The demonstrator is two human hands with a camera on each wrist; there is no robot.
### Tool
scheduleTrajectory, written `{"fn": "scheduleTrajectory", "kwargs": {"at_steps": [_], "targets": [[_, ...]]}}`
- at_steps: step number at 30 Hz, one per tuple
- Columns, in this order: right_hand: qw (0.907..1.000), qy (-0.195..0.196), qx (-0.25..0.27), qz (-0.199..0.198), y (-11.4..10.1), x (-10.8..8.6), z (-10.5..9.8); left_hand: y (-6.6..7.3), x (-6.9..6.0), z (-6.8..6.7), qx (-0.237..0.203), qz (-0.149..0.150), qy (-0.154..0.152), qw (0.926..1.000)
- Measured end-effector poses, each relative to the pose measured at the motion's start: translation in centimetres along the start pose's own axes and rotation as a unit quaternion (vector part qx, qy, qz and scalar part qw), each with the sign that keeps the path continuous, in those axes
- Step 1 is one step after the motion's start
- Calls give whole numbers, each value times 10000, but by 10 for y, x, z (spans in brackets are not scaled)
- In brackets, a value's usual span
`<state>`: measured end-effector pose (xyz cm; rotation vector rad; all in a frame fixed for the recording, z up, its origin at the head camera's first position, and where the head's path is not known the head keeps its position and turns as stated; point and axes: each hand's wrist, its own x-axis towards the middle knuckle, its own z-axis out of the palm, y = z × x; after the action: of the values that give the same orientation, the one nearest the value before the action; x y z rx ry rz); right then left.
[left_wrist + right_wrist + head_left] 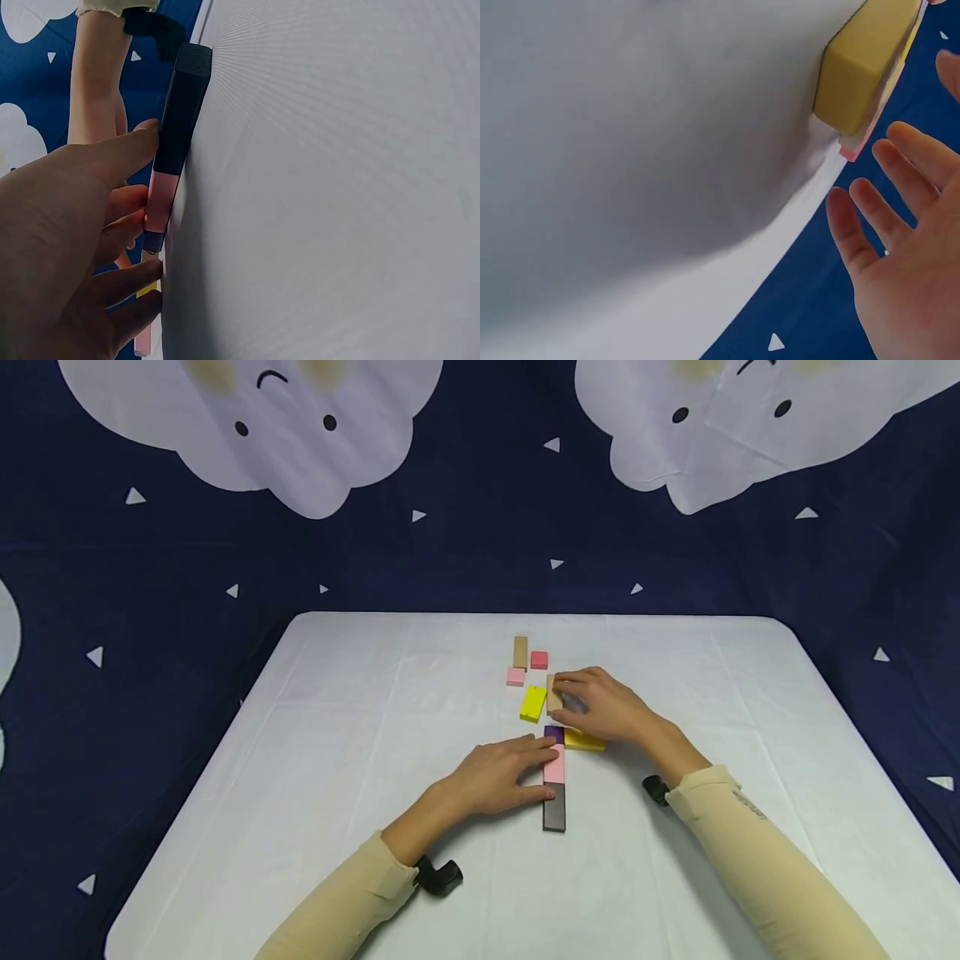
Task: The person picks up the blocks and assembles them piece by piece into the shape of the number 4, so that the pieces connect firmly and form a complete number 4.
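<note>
In the head view, my left hand (506, 774) reaches over a straight row made of a black block (554, 814), a pink block (554, 768) and a purple block (555, 732). Its thumb touches the black block (185, 101); its fingertips lie at the pink and purple ones. My right hand (606, 706), fingers spread in the right wrist view, hovers at a tan block (553, 700) and partly covers it. Whether it touches that block is unclear. A golden-yellow block (583, 742) lies beside the purple one, below the right palm.
Beyond the row lie a bright yellow block (533, 703), a small pink block (515, 677), a small red block (539, 660) and another tan block (521, 652). All sit on a white-covered table (360, 693) before a dark blue patterned cloth (480, 552).
</note>
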<state>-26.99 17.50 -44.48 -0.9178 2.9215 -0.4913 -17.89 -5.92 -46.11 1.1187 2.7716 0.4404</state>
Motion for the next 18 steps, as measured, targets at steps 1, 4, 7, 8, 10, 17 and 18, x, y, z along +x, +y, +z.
{"fn": "scheduleTrajectory", "kwargs": {"at_steps": [1,4,7,8,10,17,18], "targets": [[10000,-46,9,8,-1,-3,0,0,0,0,-3,15,5,10000],[9998,-218,-36,-31,-2,-9,1,0,0,1,13,37,52,10000],[9991,-416,-83,-92,-4,-13,1,1,-1,0,2,40,101,9999],[9988,-474,-105,-114,-4,-14,1,1,-1,0,-7,38,96,9999],[9984,-534,-150,-143,-5,-16,2,1,-1,0,-30,38,80,10000],[9981,-526,-230,-240,-6,-20,3,0,-1,0,-2,46,73,10000],[9980,-547,-221,-218,-7,-20,4,0,-1,0,4,45,74,10000]]}}
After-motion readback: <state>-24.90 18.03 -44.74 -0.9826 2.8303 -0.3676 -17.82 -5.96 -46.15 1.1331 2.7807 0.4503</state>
